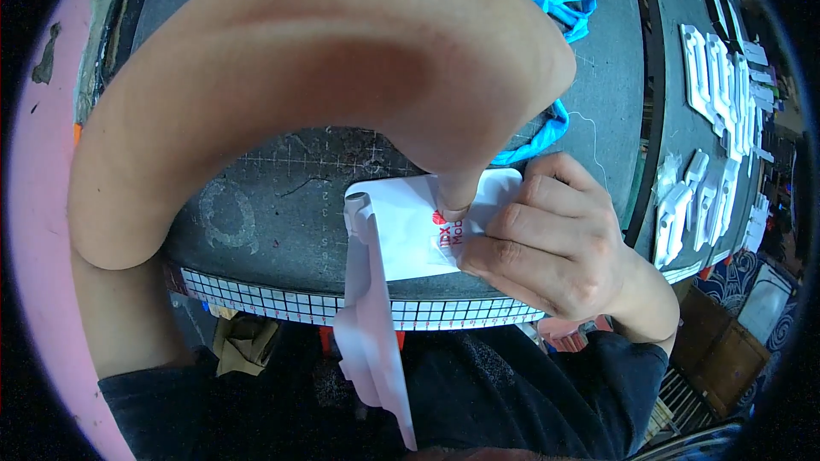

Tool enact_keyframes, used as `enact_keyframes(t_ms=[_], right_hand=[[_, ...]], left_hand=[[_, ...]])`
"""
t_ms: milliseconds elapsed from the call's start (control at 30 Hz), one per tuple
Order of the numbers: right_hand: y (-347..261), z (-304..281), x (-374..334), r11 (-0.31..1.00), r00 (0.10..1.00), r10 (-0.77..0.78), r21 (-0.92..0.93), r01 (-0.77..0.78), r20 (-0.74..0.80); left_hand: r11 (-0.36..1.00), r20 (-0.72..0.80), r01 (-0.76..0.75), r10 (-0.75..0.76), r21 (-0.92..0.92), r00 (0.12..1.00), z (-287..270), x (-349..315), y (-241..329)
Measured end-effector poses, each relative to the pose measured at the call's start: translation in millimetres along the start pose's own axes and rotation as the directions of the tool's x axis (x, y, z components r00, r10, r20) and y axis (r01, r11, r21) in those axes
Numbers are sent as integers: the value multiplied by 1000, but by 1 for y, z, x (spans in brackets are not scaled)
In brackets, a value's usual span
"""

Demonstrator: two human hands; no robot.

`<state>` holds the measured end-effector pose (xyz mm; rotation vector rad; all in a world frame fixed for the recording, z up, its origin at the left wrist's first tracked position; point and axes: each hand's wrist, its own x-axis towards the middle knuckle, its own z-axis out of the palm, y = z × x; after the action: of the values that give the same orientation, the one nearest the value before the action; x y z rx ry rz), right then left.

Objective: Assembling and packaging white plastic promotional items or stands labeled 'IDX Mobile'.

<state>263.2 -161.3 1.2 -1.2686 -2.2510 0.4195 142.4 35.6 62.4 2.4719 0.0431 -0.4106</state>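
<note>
A flat white panel [406, 230] with rounded corners and a red printed mark lies near the table's front edge. From its left side a pale, curved white strip [373, 333] reaches over the edge toward me; whether they are one piece I cannot tell. My left arm arches over the table from the left, and my left hand [478, 124] presses one stretched digit down on the red mark. Its other fingers are hidden. At the panel's right end, my right hand [555, 239] is closed, bent fingers gripping and pressing the panel.
A white gridded measuring strip [290, 302] runs along the front edge of the dark, scratched table [265, 213]. Crumpled blue cloth strips [568, 8] lie beyond my hands. Several white plastic pieces [722, 94] sit on another surface at right. A pink wall [43, 162] borders the left.
</note>
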Motion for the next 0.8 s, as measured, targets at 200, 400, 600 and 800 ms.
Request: enact_keyframes(t_ms=[200, 400, 600, 800], right_hand=[[1, 2, 0, 999, 999, 10, 44, -8, -36], [0, -1, 0, 997, 1000, 28, 74, -27, -2], [-1, -11, 1, 988, 994, 54, 140, -68, 99], [-3, -13, 1, 990, 992, 53, 125, -68, 117]], left_hand=[[994, -67, -87, 92, 62, 994, 16, -1, -19], [985, 64, -1, -10, 173, 998, 10, 8, -12], [987, 108, 5, -23, 161, 994, 8, 9, -13], [990, 136, 21, -40, 139, 990, 8, 8, -9]])
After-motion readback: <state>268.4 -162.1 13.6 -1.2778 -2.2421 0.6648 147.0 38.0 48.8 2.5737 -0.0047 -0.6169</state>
